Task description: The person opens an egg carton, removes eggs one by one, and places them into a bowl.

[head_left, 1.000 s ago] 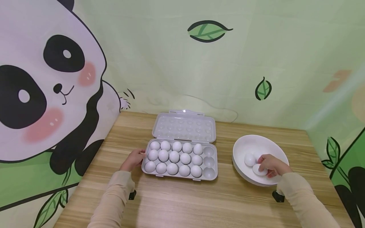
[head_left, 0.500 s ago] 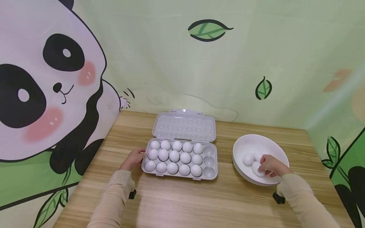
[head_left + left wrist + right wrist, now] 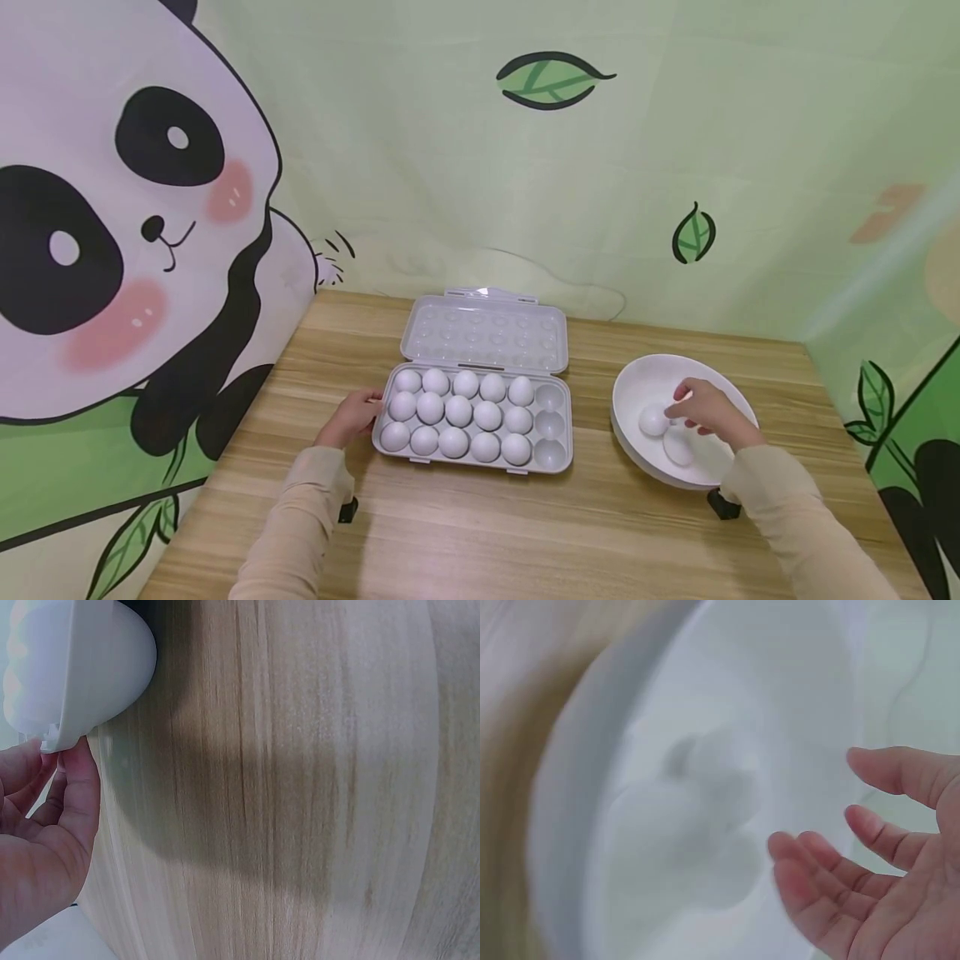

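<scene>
A grey plastic egg box (image 3: 487, 462) lies on the table with its lid (image 3: 486, 337) folded back. Several white eggs (image 3: 458, 412) sit in its three rows, and the right-hand column of hollows holds none. My left hand (image 3: 351, 419) pinches the box's left edge between thumb and fingers, seen close in the left wrist view. To the right stands a white bowl (image 3: 633, 375) with white eggs (image 3: 678, 447) at its bottom; the right wrist view is too blurred to count them. Above them hovers my right hand (image 3: 708, 410), fingers loosely bent and holding nothing.
The wooden table (image 3: 480, 533) meets a green printed backdrop (image 3: 420, 167) along its back edge. A gap of bare wood lies between the egg box and the bowl. A dark wrist camera (image 3: 723, 504) hangs under the right sleeve, near the bowl's rim.
My right hand has let go of an egg in the bowl and lifted up off it. That egg and another shifted slightly leftward earlier. The left hand stays at the egg box.
</scene>
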### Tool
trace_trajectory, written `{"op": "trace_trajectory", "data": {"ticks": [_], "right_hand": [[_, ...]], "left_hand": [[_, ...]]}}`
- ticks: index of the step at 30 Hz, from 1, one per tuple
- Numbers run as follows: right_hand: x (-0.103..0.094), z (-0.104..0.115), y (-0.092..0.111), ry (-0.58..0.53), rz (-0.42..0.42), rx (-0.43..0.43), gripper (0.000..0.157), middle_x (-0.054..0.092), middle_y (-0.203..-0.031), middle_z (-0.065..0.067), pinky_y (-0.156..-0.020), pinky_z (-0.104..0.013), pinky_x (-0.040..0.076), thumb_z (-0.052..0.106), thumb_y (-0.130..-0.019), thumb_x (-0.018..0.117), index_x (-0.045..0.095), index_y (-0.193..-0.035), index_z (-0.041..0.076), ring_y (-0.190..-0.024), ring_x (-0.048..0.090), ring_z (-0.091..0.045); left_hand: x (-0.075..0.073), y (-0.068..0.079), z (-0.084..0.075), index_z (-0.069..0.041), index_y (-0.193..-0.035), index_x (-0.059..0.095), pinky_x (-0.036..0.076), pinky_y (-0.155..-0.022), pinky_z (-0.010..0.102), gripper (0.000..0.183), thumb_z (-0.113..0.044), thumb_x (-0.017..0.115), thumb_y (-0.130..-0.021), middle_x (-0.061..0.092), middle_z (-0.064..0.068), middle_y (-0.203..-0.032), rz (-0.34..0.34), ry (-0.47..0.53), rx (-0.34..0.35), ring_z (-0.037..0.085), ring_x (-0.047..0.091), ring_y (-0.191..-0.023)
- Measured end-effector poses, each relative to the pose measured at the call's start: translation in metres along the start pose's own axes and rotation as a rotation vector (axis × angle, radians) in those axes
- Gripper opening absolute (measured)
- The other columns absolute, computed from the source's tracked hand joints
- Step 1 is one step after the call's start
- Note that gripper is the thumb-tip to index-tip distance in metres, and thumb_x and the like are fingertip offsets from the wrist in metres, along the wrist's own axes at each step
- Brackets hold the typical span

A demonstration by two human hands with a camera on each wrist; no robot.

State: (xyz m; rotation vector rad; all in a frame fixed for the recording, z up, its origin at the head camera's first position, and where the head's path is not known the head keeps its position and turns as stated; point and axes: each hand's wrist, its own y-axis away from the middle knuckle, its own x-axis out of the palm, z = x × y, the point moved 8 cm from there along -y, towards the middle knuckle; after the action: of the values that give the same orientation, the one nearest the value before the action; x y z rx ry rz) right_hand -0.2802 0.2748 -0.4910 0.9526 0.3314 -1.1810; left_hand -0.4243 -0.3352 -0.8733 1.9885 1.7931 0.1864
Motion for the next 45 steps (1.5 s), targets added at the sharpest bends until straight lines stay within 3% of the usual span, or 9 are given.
{"op": "trace_trajectory", "data": {"ticks": [2, 3, 8, 13, 18, 23, 32, 37, 45], "right_hand": [[0.002, 0.016, -0.003, -0.006, -0.021, -0.053, 0.034, 0.053, -0.083, -0.009, -0.055, -0.029, 0.044, 0.017, -0.079, 0.060, 0.044, -0.102, -0.004, -0.068, 0.052, -0.018], [0.003, 0.024, -0.003, -0.014, -0.024, -0.077, 0.034, 0.054, -0.083, -0.009, -0.056, -0.029, 0.045, 0.016, -0.080, 0.060, 0.044, -0.103, -0.004, -0.068, 0.052, -0.017], [0.021, 0.064, -0.003, -0.052, 0.015, -0.208, 0.034, 0.056, -0.086, -0.012, -0.059, -0.031, 0.047, 0.015, -0.080, 0.060, 0.046, -0.104, -0.004, -0.070, 0.054, -0.018], [0.052, 0.095, -0.004, -0.088, 0.137, -0.314, 0.037, 0.052, -0.083, -0.010, -0.057, -0.029, 0.047, 0.012, -0.078, 0.060, 0.048, -0.109, -0.005, -0.064, 0.052, -0.016], [0.087, 0.114, -0.007, -0.080, 0.251, -0.373, 0.039, 0.052, -0.078, -0.008, -0.050, -0.024, 0.038, 0.008, -0.077, 0.059, 0.048, -0.112, -0.007, -0.054, 0.043, -0.011], [0.119, 0.127, -0.011, -0.027, 0.297, -0.450, 0.038, 0.054, -0.077, -0.009, -0.050, -0.024, 0.040, 0.008, -0.076, 0.063, 0.051, -0.108, -0.007, -0.056, 0.045, -0.011], [0.154, 0.145, -0.006, 0.173, 0.250, -0.569, 0.036, 0.060, -0.086, -0.014, -0.065, -0.025, 0.043, 0.014, -0.071, 0.069, 0.058, -0.103, 0.000, -0.076, 0.052, -0.017], [0.165, 0.151, -0.003, 0.247, 0.191, -0.604, 0.038, 0.061, -0.083, -0.008, -0.067, -0.024, 0.042, 0.016, -0.067, 0.071, 0.060, -0.100, 0.000, -0.074, 0.051, -0.014], [0.177, 0.161, 0.001, 0.458, 0.020, -0.655, 0.026, 0.059, -0.074, -0.001, -0.060, -0.030, 0.037, 0.018, -0.064, 0.069, 0.061, -0.087, 0.008, -0.065, 0.050, -0.016]], "left_hand": [[0.003, 0.017, -0.016, -0.017, -0.111, 0.055, 0.052, -0.064, 0.041, 0.026, -0.021, 0.051, -0.086, 0.057, 0.012, -0.106, -0.019, -0.020, -0.011, 0.025, 0.060, -0.087], [0.007, 0.033, -0.031, -0.016, -0.110, 0.056, 0.052, -0.063, 0.040, 0.025, -0.020, 0.051, -0.085, 0.057, 0.012, -0.105, -0.017, -0.024, -0.002, 0.024, 0.060, -0.085], [0.007, 0.032, -0.029, -0.016, -0.110, 0.056, 0.052, -0.063, 0.040, 0.025, -0.020, 0.051, -0.085, 0.057, 0.012, -0.105, -0.014, -0.029, -0.004, 0.024, 0.060, -0.086], [0.008, 0.031, -0.029, -0.016, -0.109, 0.056, 0.052, -0.063, 0.041, 0.024, -0.020, 0.051, -0.085, 0.058, 0.013, -0.104, -0.005, -0.018, 0.004, 0.025, 0.061, -0.084], [0.008, 0.031, -0.030, -0.015, -0.107, 0.057, 0.052, -0.062, 0.042, 0.023, -0.019, 0.051, -0.086, 0.058, 0.014, -0.103, -0.006, -0.001, 0.010, 0.026, 0.061, -0.082], [0.008, 0.031, -0.029, -0.015, -0.107, 0.057, 0.052, -0.062, 0.042, 0.023, -0.020, 0.051, -0.086, 0.059, 0.014, -0.102, -0.004, -0.001, 0.007, 0.026, 0.062, -0.081], [0.008, 0.030, -0.027, -0.016, -0.110, 0.056, 0.052, -0.063, 0.041, 0.024, -0.021, 0.051, -0.086, 0.058, 0.013, -0.104, -0.002, -0.003, -0.004, 0.025, 0.061, -0.084], [0.008, 0.030, -0.026, -0.016, -0.111, 0.055, 0.052, -0.064, 0.041, 0.026, -0.021, 0.051, -0.086, 0.058, 0.012, -0.105, -0.003, -0.006, -0.012, 0.024, 0.061, -0.087], [0.005, 0.030, -0.026, -0.016, -0.110, 0.056, 0.052, -0.064, 0.040, 0.025, -0.022, 0.052, -0.086, 0.058, 0.012, -0.105, -0.008, -0.033, -0.010, 0.024, 0.060, -0.087]]}}
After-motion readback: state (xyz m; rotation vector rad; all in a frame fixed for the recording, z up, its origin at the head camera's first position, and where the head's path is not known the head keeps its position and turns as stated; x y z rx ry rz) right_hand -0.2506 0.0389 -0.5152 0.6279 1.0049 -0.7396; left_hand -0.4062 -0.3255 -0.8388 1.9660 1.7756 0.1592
